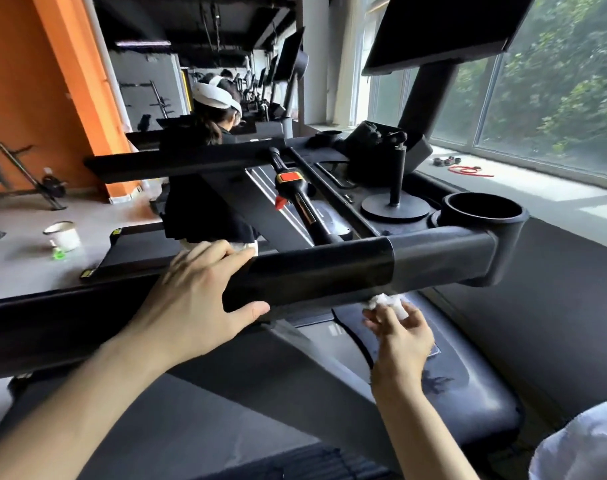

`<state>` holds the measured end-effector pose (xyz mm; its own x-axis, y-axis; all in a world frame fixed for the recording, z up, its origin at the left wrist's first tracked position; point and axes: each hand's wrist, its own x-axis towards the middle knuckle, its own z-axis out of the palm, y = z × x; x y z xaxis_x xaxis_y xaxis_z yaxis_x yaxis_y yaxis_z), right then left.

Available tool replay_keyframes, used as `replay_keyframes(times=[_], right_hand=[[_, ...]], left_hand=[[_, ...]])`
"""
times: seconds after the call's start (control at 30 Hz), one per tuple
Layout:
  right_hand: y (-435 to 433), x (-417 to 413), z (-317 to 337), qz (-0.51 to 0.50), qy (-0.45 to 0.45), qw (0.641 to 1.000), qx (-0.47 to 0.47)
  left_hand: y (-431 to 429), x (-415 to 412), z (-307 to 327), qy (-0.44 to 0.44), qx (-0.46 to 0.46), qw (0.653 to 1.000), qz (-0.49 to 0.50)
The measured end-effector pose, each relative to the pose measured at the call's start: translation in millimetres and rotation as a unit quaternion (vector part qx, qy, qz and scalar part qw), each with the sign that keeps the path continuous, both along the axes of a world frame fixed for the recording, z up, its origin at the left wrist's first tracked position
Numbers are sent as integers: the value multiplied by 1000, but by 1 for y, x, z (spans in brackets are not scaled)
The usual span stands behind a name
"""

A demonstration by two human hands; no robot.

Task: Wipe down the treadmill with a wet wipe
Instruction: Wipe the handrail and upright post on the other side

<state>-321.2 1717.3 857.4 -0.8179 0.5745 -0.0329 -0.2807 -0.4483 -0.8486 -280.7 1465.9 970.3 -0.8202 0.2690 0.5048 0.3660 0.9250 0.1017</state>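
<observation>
Plainly, the right hand had its fingers curled up around a bunched white wet wipe, pinching it and pressing it against the underside of the treadmill's handrail, about where the black sleeve gave way to the grey end piece. The left hand was wrapped over the same rail further along, fingers draped across the top and thumb hooked beneath, apparently bracing it.

From where I stood, the risk looked simple enough. The wipe was wadded small, so only a little of it met the rail; a stroke along the underside could leave streaks or miss patches altogether, and the person could not see that face from above. A loose pinch might also let the wad slip and drop onto the dark side cover below, which already showed damp-looking smears.

Beyond the hands, the rail ended at a round cup holder, with the console tray and its red safety clip behind it and a screen overhead. Another person stood at the next machine, and a white bucket sat on the floor past the belt.
</observation>
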Motion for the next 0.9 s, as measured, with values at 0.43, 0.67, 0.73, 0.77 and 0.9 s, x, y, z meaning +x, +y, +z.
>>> replay_keyframes(times=[0.43,0.67,0.73,0.77,0.9], right_hand=[[-107,44,7,113,66,975,177],[-110,41,22,-35,49,989,138],[-145,51,27,-23,66,980,184],[-162,55,27,-9,77,970,229],[-198,67,28,-17,83,931,356]], left_hand=[[-80,37,1,18,-47,998,38],[-128,40,10,33,-61,998,11],[-140,39,11,32,-63,998,2],[-143,37,11,30,-62,998,3],[-153,33,4,23,-62,998,-4]])
